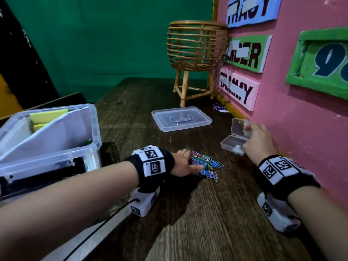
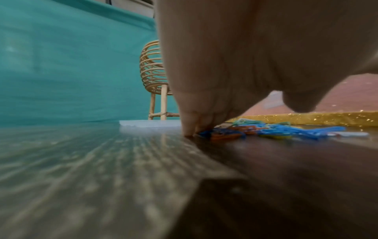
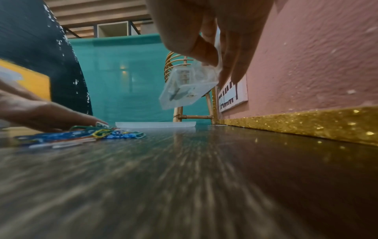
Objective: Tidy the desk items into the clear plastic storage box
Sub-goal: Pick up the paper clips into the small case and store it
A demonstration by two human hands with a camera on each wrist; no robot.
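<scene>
A pile of coloured paper clips [image 1: 206, 163] lies on the dark wooden desk. My left hand [image 1: 194, 160] rests on the pile's left side, its fingertips [image 2: 189, 129] pressing down on the desk against the clips [image 2: 266, 129]. Close to the pink board, my right hand [image 1: 250, 136] pinches a small clear hinged case [image 1: 233, 143] and holds it above the desk with its lid up. The right wrist view shows the case [image 3: 184, 90] tilted in the air. The clear plastic storage box [image 1: 56, 153] stands open at the left, holding yellow pads and white paper.
The storage box's clear lid [image 1: 181, 118] lies flat behind the clips. A rattan basket on legs [image 1: 195, 46] stands at the back. A pink board [image 1: 301, 119] with name signs and a gold glitter strip [image 3: 306, 124] walls the right side.
</scene>
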